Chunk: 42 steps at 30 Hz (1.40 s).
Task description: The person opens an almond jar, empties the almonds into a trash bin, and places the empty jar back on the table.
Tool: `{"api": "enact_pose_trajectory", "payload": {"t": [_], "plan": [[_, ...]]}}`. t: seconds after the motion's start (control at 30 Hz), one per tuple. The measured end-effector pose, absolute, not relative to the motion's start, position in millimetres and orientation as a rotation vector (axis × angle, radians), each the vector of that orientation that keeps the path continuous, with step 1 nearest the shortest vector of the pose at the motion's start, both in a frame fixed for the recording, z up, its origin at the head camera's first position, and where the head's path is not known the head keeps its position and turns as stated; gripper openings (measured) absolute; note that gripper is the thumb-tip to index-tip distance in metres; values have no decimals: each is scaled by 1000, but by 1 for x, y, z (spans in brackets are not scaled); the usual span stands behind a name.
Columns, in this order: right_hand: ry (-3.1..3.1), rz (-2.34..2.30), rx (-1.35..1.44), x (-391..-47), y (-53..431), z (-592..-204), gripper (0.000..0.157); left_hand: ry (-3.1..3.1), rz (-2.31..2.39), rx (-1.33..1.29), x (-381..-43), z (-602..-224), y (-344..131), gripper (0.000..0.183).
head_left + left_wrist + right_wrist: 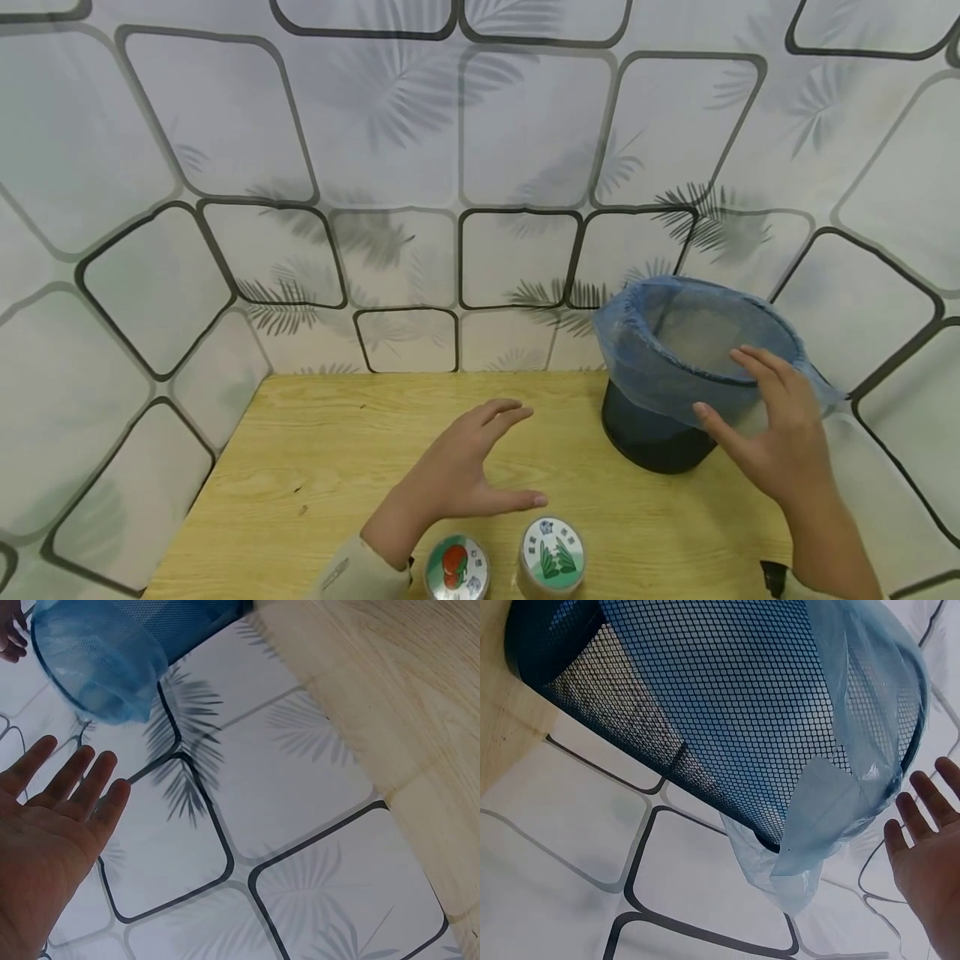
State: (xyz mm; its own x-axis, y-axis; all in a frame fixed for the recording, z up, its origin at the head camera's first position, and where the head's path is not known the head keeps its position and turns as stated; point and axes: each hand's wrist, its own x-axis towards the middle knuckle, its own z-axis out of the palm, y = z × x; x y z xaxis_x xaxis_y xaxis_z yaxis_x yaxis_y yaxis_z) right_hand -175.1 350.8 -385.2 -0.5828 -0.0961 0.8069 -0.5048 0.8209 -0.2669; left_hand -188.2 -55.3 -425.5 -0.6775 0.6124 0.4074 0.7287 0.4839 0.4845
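A dark mesh trash bin (pixel 660 442) stands at the back right of the table, lined with a translucent blue plastic bag (pixel 637 358) folded over its rim. My right hand (pixel 783 429) is beside the bin's right front, thumb and fingers spread around the bag's edge; whether it touches is unclear. In the right wrist view the bin's mesh (pixel 727 690) shows through, with the fingertips close to the bag (pixel 870 750). Over the middle of the table, my left hand (pixel 461 471) holds nothing, its thumb and fingers apart. That palm (pixel 45 840) also appears in the left wrist view.
Two round containers stand at the front edge near my left hand: one lid with a red fruit picture (pixel 457 568), another with green leaves (pixel 552 554). The wooden table (pixel 315 450) meets patterned walls (pixel 405 250) at the back and sides. The bin is close to the right wall.
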Motion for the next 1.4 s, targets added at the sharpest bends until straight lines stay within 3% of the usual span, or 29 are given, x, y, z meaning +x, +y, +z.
{"api": "enact_pose_trajectory", "payload": {"t": [0.6,0.93,1.4], "plan": [[-2240,627,332,-186,367,-381,81,-2463,-889,-1193,-197,-409,-38,93],[-2286,557,286,-195,376,-374,85,-2410,-932,-1246,-201,-403,-30,93],[-2420,531,178,-207,386,-369,79,-2338,-943,-1231,-216,-394,-13,95]]}}
